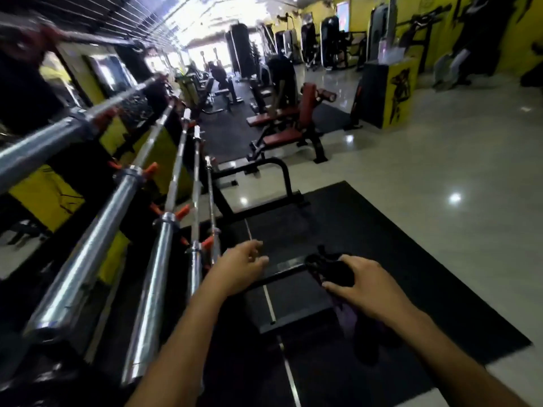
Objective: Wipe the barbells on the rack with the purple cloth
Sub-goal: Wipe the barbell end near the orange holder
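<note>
In a gym, chrome barbells (152, 292) lie on a rack (179, 212) at left – the right hand (363, 284) grips a bunched purple cloth (338, 270) clear of them, the left hand (239, 267) reaches relaxed and empty – so wiping seemingly remains.

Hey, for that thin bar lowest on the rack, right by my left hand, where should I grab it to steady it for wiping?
Probably grip the thin bar on its bare shaft just beyond the left hand, coming from above and from the open mat side. The other barbells crowd its left; the right hand already holds the purple cloth.
</note>
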